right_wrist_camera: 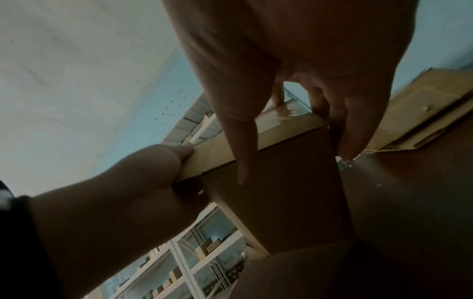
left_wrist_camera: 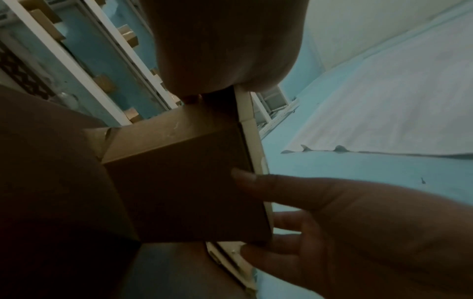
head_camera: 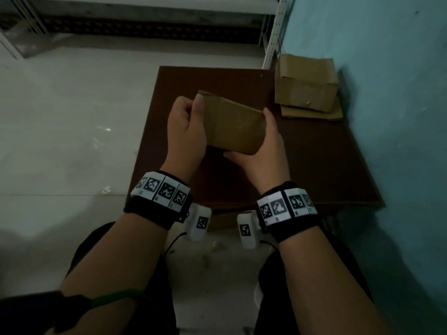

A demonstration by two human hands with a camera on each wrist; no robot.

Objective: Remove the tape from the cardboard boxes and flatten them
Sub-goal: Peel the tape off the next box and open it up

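The room is dim, with a teal wall [head_camera: 391, 68] at three o'clock and a pale floor around a dark brown table [head_camera: 314, 170]. Over the middle of that table I hold a small cardboard box [head_camera: 232, 124] in the air with both hands. My left hand [head_camera: 186, 131] pinches the box's nine o'clock end, thumb on top near the corner, other fingers curled beneath. I judge this is where I mean to lift the tape [right_wrist_camera: 284, 113], which the right wrist view shows as a glossy strip over the far end. My right hand [head_camera: 263, 151] clamps the three o'clock end, thumb along the underside and fingers wrapped over the far edge, bracing the box so a pull will not spin it. Both wrists are raised, forearms converging from six o'clock, and the box tilts slightly down toward me. Out at one o'clock, against the wall, a second cardboard box [head_camera: 306, 85] sits on flattened cardboard [head_camera: 312, 113], probably parked there to keep my working area free. Metal shelving [head_camera: 273, 32] stands at twelve o'clock.
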